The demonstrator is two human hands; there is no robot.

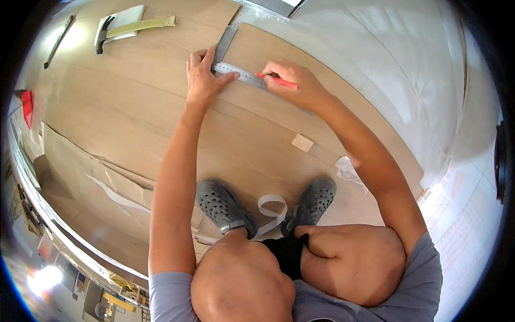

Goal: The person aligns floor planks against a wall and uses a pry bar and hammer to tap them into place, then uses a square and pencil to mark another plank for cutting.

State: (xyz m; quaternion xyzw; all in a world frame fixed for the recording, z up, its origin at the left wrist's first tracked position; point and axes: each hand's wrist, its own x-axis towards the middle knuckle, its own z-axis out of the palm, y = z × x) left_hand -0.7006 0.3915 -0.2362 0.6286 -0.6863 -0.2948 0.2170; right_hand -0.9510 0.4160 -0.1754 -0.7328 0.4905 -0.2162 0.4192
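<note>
A metal try square lies on a loose wood-look plank (263,45), its grey stock (225,45) across the board and its ruled blade (244,74) running toward my right hand. My left hand (204,75) grips the square near its corner, thumb pressed along the blade and fingers over the stock. In my right hand (296,80) is a red pencil (284,82), pinched between the fingers. That hand rests by the blade's far part and hides some of it.
A hammer (134,28) lies on a white sheet at the far left, near a dark bar (59,42). Nearer are a small wood block (302,142), a curled white strip (273,206) and my grey clogs (222,204). Plastic sheeting (375,59) covers the right side.
</note>
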